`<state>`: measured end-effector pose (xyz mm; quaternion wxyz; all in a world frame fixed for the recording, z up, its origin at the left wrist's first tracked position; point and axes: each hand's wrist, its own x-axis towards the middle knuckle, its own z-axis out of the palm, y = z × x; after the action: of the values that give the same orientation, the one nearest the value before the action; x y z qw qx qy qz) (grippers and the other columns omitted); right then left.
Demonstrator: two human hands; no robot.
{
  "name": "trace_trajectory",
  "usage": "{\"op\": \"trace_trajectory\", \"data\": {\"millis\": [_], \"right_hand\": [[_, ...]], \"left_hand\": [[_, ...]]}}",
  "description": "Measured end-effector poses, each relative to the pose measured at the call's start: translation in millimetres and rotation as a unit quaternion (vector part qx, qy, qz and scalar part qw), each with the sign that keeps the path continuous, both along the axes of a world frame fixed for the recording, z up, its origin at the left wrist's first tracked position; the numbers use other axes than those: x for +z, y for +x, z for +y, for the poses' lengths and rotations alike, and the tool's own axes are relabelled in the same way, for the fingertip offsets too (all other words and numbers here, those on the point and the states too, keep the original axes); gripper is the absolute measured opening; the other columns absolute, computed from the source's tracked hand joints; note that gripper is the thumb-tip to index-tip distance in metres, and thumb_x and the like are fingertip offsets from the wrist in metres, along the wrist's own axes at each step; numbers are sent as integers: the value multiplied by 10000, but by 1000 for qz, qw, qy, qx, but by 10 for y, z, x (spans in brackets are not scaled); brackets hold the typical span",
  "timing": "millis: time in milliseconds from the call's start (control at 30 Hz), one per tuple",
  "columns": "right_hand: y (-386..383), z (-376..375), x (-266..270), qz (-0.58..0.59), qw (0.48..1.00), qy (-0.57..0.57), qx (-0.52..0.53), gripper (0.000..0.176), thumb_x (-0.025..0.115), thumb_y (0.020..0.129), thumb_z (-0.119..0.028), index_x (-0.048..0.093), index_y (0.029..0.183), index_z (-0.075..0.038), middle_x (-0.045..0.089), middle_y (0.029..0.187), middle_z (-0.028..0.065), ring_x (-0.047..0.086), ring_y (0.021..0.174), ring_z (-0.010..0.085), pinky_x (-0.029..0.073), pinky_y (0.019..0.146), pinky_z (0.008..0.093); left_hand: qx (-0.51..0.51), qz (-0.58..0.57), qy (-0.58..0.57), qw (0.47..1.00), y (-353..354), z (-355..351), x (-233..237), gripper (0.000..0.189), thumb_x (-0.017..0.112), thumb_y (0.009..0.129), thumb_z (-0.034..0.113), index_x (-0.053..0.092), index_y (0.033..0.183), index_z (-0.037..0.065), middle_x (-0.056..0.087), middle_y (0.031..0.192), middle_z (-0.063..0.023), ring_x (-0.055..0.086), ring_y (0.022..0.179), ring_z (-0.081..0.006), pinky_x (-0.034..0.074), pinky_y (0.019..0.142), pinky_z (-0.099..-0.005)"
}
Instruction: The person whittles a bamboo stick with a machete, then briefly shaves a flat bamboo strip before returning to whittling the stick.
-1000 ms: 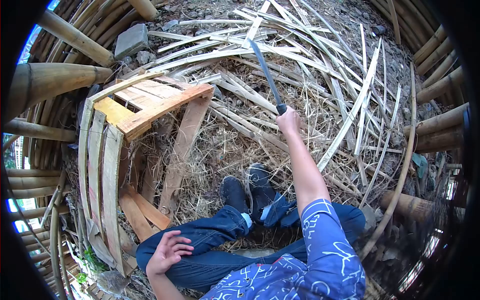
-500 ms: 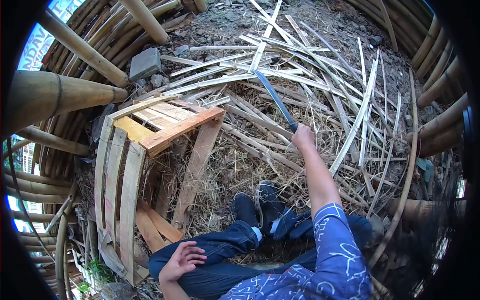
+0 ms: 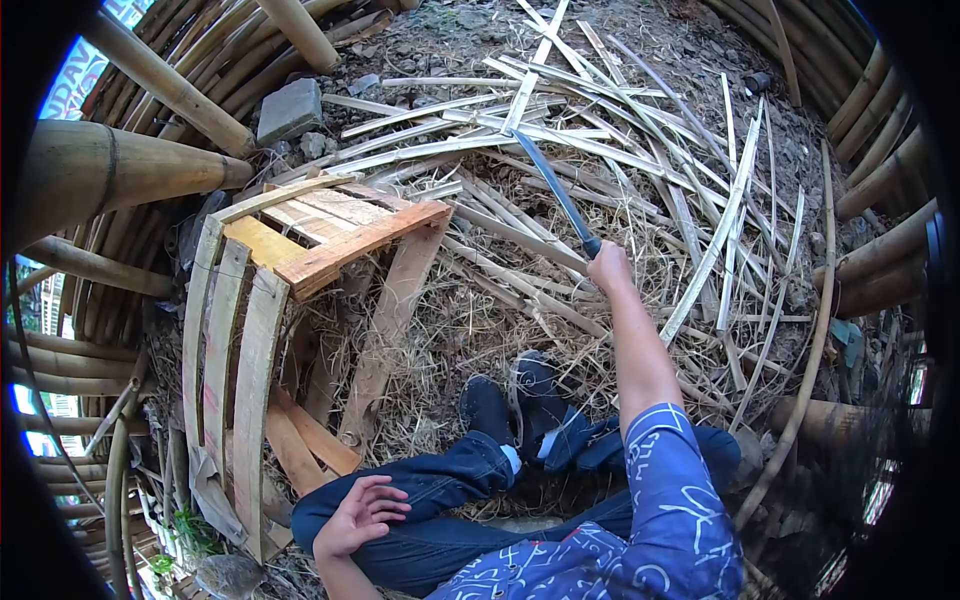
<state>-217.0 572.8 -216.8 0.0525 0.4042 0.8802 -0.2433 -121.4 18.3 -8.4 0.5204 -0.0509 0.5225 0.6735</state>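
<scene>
My right hand (image 3: 609, 269) is stretched forward and gripped on the dark handle of a long-bladed knife (image 3: 553, 188). The blade points away from me, its tip among a heap of split bamboo strips (image 3: 640, 150) on the ground. My left hand (image 3: 358, 517) rests on my left knee with the fingers spread and nothing in it. I sit with my legs in blue jeans and my dark shoes (image 3: 510, 400) on dry straw.
A wooden pallet-like frame (image 3: 300, 250) with curved slats (image 3: 232, 350) stands to my left. Thick bamboo poles (image 3: 120, 170) lie at the left and right edges. A grey stone block (image 3: 289, 110) sits at the back left. Straw and shavings cover the ground.
My right hand has held the knife stretched forward throughout; the blade tip has shifted slightly among the strips. The view has moved a little. My left hand has stayed on my knee.
</scene>
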Motion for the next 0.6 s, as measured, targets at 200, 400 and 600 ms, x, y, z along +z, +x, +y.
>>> {"op": "trace_trajectory", "data": {"millis": [200,400,600], "right_hand": [[134,8,-143,-59,998,7,24,289,652,780,-139,633,1049,-34,676,1058,232,646,1028,386,518,892,458],[186,-196,179,-68,998,1,-8,269,645,793,-139,636,1045,-43,683,1044,217,655,1018,365,520,881,450],[344,-134,15,-30,996,81,28,271,706,767,-193,644,990,-52,702,928,203,681,905,372,537,835,451]], "left_hand": [[1,-15,4,1000,-18,-43,-38,768,745,794,48,301,1421,57,490,1314,-199,551,1194,-314,453,1019,-444],[-15,9,5,1000,-3,-1,23,783,757,785,44,303,1424,64,491,1317,-186,547,1196,-300,452,1023,-430],[-21,5,-2,1000,-7,-10,-10,783,754,786,34,304,1426,67,492,1317,-172,545,1196,-285,448,1027,-420]]}}
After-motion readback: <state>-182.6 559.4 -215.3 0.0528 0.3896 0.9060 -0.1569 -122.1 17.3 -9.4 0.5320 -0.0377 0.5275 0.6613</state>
